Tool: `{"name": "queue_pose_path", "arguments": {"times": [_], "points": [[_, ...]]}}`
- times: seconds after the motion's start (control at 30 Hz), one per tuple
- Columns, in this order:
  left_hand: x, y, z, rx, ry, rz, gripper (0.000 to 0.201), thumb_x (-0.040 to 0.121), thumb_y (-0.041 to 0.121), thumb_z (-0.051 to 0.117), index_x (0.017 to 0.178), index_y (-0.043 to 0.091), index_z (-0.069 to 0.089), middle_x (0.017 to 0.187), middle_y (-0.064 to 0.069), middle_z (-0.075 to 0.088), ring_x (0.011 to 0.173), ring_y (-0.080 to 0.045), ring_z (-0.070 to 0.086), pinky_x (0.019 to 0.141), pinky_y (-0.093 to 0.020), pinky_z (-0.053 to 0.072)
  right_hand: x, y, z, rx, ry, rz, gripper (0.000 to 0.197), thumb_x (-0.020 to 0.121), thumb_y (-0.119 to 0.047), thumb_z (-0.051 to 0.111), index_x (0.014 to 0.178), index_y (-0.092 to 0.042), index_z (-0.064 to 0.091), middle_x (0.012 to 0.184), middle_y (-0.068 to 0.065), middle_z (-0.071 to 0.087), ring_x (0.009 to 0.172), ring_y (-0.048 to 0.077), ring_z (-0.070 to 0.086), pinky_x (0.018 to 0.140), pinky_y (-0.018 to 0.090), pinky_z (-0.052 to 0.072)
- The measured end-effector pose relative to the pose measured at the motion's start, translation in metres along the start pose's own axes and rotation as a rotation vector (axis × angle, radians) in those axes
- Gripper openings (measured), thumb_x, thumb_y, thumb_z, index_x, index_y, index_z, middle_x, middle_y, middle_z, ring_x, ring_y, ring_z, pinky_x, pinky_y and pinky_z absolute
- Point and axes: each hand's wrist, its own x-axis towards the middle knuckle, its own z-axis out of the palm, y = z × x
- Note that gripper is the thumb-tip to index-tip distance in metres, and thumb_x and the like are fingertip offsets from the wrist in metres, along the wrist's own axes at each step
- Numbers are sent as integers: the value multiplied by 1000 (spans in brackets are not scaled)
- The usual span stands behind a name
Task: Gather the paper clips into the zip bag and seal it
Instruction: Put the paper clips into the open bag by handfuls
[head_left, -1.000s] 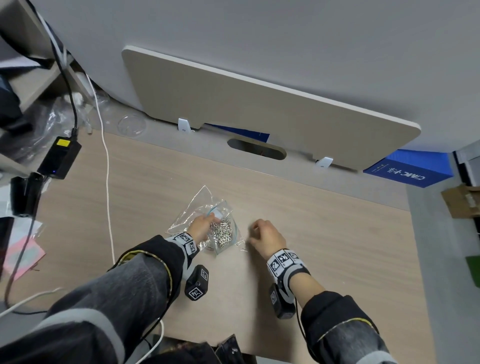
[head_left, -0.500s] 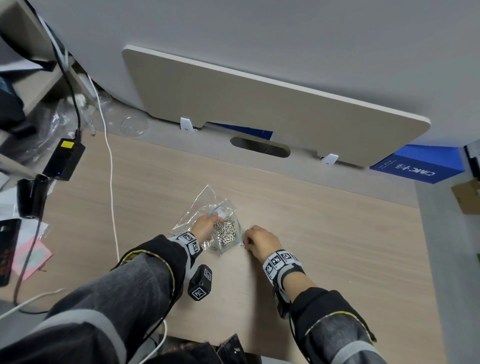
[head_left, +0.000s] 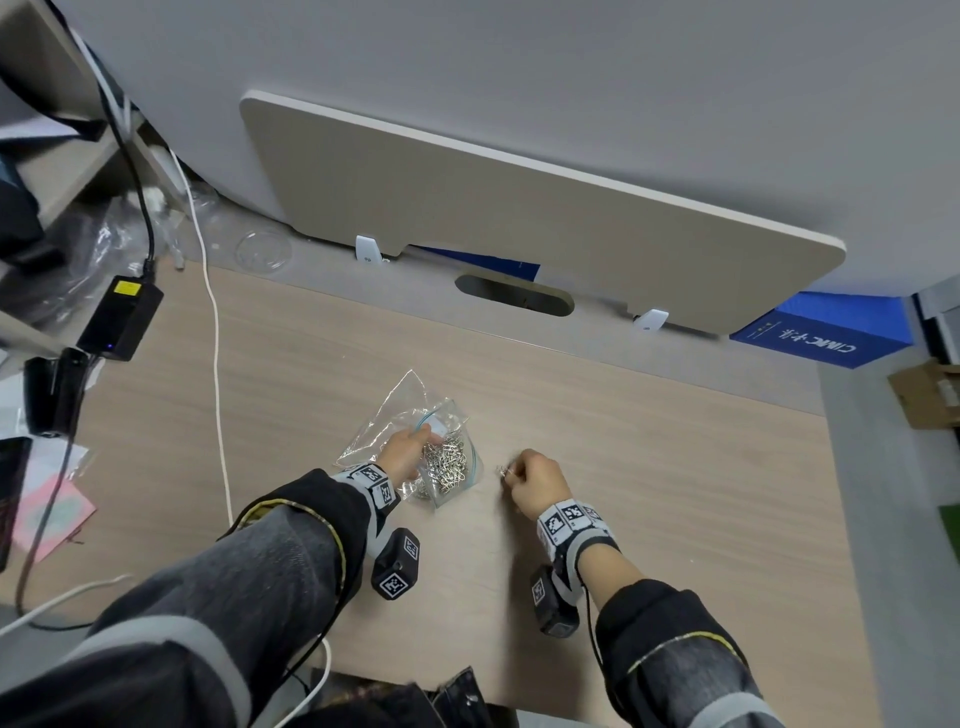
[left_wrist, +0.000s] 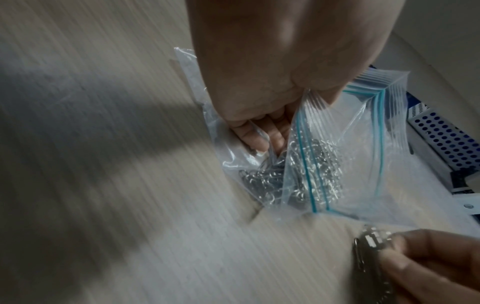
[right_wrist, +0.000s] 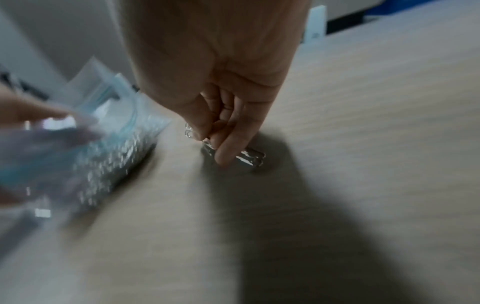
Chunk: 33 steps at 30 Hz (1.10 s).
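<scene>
A clear zip bag (head_left: 452, 457) with a blue seal strip lies on the wooden desk, holding a heap of silver paper clips (head_left: 451, 464). My left hand (head_left: 408, 449) pinches the bag's mouth (left_wrist: 306, 115) and holds it up, with a second clear bag (head_left: 387, 421) under it. Just right of the bag, my right hand (head_left: 535, 480) pinches a few loose clips (right_wrist: 235, 155) against the desk; their ends stick out past its fingers (left_wrist: 374, 238). Both wrist views are blurred.
A white cable (head_left: 215, 364) runs down the desk's left side beside a black power adapter (head_left: 119, 317). A beige panel (head_left: 519, 208) stands behind the desk, with a blue box (head_left: 821, 338) at the far right. Pink paper (head_left: 52, 512) lies at the left edge.
My right hand moved left to the bag's edge half a second ago and has now drawn a little back to the right with clips pinched. The left hand has kept its hold.
</scene>
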Motion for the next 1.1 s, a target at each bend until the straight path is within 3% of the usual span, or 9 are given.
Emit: {"name": "queue_pose_path", "arguments": {"times": [0.1,0.3,0.43,0.5,0.6,0.7,0.77,0.87,1.1], "points": [[-1,1,0,1,3,1,36,98,34,37,89,19,67,114,-11,54,70,-18,48,56,-27,40,-4,-5,-13,274,40,57,21,88,-3,57,71,-14,52,72,6,58,44,12,60,39,23,47],[-7,7,2,10,26,4,35,100,30,35,95,14,66,112,-7,52,73,-14,47,57,-26,38,-5,-46,-22,513,-30,-73,21,88,-2,62,73,-14,54,64,3,50,47,14,55,44,26,53],[-9,8,2,24,25,6,37,100,32,35,101,13,67,106,-11,56,81,-21,52,58,-27,40,-7,-73,-11,458,-54,-155,17,86,-3,65,75,-14,57,59,0,55,43,16,58,51,38,56],[-10,8,2,23,27,12,38,100,32,35,103,11,67,103,-10,55,84,-22,52,59,-26,40,-7,-78,-7,374,-40,-182,12,83,-6,67,76,-13,62,58,-2,58,48,19,59,57,44,59],[-10,8,2,14,34,27,38,100,30,36,102,11,68,100,-10,51,75,-17,48,58,-26,39,-3,-71,-8,254,15,-230,11,81,-15,66,72,-21,67,61,-4,63,56,18,59,66,41,58],[-7,5,2,-2,35,21,35,99,29,37,85,18,67,100,-9,49,67,-15,44,56,-27,38,0,-55,-16,280,139,-137,21,83,-16,58,65,-25,62,66,0,66,59,24,59,64,39,55],[-7,5,2,-8,36,19,34,99,29,37,81,20,65,99,-11,49,66,-17,44,56,-28,38,1,-40,-22,235,176,-58,17,84,-16,56,72,-23,64,75,3,69,69,26,63,70,37,54],[-6,5,2,9,24,18,35,99,31,36,84,21,66,99,-11,50,69,-19,47,59,-28,40,-2,-18,-28,87,131,58,14,84,-17,52,85,-19,67,90,5,71,88,26,65,78,32,52],[-7,4,1,16,24,11,36,98,33,36,83,22,67,103,-10,53,85,-25,51,68,-32,44,-16,7,-30,-179,4,104,11,81,-18,62,87,-26,55,107,5,66,101,27,62,79,28,46]]}}
